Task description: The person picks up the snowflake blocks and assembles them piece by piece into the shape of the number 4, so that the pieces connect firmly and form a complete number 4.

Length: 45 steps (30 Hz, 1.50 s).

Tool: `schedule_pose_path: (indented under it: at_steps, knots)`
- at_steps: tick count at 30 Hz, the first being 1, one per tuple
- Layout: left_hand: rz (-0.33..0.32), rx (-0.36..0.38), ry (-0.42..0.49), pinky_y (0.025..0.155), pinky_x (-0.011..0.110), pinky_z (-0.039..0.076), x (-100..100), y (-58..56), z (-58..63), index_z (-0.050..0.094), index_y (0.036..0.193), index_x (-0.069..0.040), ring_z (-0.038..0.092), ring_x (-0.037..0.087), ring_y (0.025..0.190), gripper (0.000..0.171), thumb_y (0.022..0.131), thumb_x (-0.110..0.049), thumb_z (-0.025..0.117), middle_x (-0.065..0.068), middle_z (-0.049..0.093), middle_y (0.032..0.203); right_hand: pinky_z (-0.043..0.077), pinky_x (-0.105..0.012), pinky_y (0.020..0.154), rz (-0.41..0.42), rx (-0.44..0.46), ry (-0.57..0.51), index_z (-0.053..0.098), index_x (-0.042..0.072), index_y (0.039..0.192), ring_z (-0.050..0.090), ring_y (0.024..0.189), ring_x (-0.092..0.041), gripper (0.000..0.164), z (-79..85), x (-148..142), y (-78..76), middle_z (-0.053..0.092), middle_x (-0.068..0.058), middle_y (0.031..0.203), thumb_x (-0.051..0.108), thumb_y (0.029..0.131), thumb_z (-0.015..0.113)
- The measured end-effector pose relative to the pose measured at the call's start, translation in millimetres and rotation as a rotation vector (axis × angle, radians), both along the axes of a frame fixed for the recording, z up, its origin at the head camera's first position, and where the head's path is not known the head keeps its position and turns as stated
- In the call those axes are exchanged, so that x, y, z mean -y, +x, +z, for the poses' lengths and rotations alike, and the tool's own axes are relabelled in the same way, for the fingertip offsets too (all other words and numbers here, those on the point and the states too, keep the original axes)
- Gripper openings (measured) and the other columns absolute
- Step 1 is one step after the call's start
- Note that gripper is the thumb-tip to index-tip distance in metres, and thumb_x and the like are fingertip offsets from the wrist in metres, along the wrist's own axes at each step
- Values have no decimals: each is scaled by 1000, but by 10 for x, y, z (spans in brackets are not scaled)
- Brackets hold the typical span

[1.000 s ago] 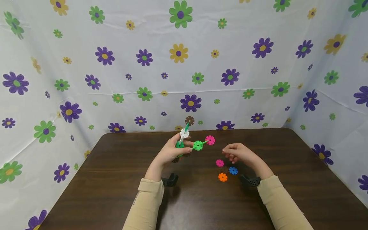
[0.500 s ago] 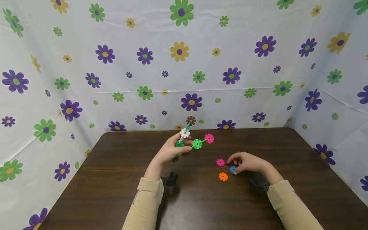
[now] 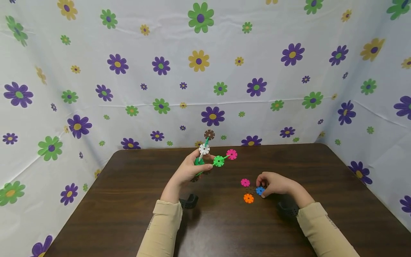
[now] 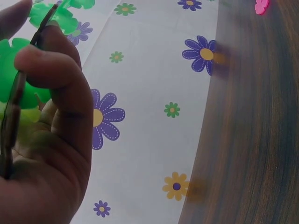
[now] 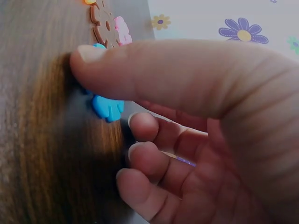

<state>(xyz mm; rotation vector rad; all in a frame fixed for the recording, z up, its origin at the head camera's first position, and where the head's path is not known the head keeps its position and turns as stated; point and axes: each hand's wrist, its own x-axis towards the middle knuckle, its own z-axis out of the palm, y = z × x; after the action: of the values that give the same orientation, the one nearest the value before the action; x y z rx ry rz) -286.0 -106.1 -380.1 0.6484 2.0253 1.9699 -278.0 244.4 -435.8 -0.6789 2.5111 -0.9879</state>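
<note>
My left hand (image 3: 189, 167) grips a chain of interlocking building discs above the table. The chain has a brown disc (image 3: 209, 134) on top, a white disc (image 3: 204, 149) below it, and dark green ones near the fingers. A light green disc (image 3: 219, 161) and a pink disc (image 3: 232, 154) reach out to the right. In the left wrist view, curled fingers hold a brown disc (image 4: 14, 107) edge-on. My right hand (image 3: 277, 184) has thumb and index finger at a blue disc (image 3: 260, 191) on the table, pinching it; in the right wrist view the thumb partly covers it.
Beside the blue disc lie a loose pink disc (image 3: 245, 182), an orange disc (image 3: 248, 198) and a brown disc (image 3: 250, 190), which blends into the dark wooden table (image 3: 224, 228). A flowered white cloth (image 3: 179, 85) hangs behind and at both sides.
My right hand has moved right and down to the blue disc, its thumb and index finger closing on it. The left hand keeps its hold on the chain, nearly still.
</note>
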Motion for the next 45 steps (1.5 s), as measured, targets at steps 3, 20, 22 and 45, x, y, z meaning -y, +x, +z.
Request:
schedule_pose_path:
  at_steps: [3,20,22,45]
  knots:
    - [-1,-10,0,48,26,42,-2,-4,-8,52,127,-7,54,18,64,43,88,-7,71,11,65,111,38,-30,64,10,-1,-7,57,5,94,44,77,-21,34,12,2,6,49,-6,84,8,72,82]
    - [-10,-29,28,47,27,39,-10,1,-4,56,131,-10,48,22,62,44,89,-12,71,15,63,108,48,-29,59,-89,37,-172,69,1,98,51,65,-18,15,21,32,-121,61,-4,77,13,88,70]
    - [-14,-26,27,47,27,39,-15,1,-6,56,131,-10,48,21,61,44,89,-11,71,13,64,103,48,-29,60,-96,41,-219,70,1,96,52,66,-18,17,69,97,-128,62,-6,78,16,90,69]
    - [-38,-39,-31,46,28,38,-38,18,-38,57,129,-16,51,22,60,43,89,-17,72,10,66,88,43,-21,61,353,626,-947,55,8,107,53,66,-7,25,95,1008,-125,58,4,82,9,105,31]
